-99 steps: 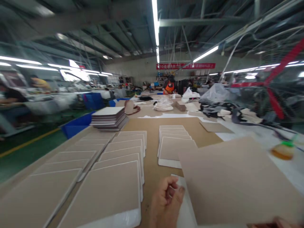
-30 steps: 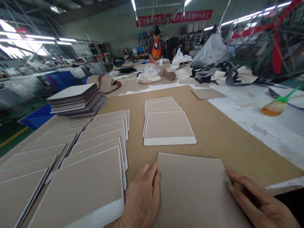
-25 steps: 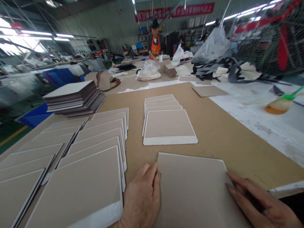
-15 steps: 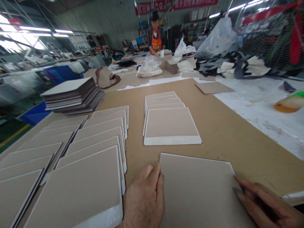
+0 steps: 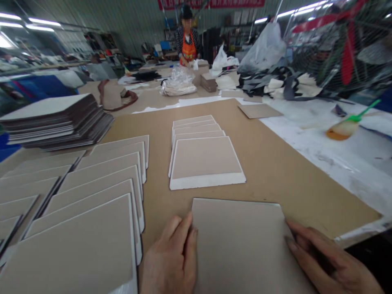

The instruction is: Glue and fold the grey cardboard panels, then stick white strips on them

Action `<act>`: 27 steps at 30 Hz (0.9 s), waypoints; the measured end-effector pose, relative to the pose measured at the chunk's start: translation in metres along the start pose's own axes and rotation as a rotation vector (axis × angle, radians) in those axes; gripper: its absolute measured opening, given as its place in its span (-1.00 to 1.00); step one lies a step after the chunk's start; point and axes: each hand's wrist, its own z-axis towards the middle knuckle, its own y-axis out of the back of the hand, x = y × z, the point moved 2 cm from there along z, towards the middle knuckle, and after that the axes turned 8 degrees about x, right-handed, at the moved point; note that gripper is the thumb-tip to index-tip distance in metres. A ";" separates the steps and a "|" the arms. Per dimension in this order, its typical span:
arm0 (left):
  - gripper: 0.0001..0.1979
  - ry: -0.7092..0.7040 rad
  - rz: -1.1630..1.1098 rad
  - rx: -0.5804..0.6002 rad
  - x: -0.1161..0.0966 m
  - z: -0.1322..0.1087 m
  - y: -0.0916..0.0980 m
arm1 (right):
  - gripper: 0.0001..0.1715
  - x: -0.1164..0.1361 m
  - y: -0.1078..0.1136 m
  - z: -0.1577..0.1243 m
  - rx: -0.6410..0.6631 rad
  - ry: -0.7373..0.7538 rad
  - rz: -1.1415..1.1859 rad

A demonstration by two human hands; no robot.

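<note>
Directly in front of me lies a flat beige panel (image 5: 241, 245), its near end cut off by the bottom of the view. My left hand (image 5: 171, 257) grips its left edge, fingers closed together. At the right edge, thumb and fingers of my right hand (image 5: 327, 261) pinch the same panel. Just beyond it, several overlapping beige panels with white borders (image 5: 205, 157) form a short row, the front one showing a wide white strip. To the left of my left hand, another overlapping row of white-edged panels (image 5: 76, 253) runs away from me.
A tall stack of boards (image 5: 45, 126) stands at the left. Brown board (image 5: 275, 163) covers the table. A loose beige sheet (image 5: 260, 111) lies farther back. On the right are a green-handled brush (image 5: 346, 126) and a fan (image 5: 343, 53). A person in an orange apron (image 5: 188, 47) stands beyond.
My view has turned to the right, so the table and its contents sit farther left. Both hands keep their places on the panel's edges.
</note>
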 end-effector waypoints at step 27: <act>-0.63 -0.042 0.294 0.053 0.004 0.005 -0.005 | -0.58 0.011 0.003 0.017 0.108 -0.012 -0.206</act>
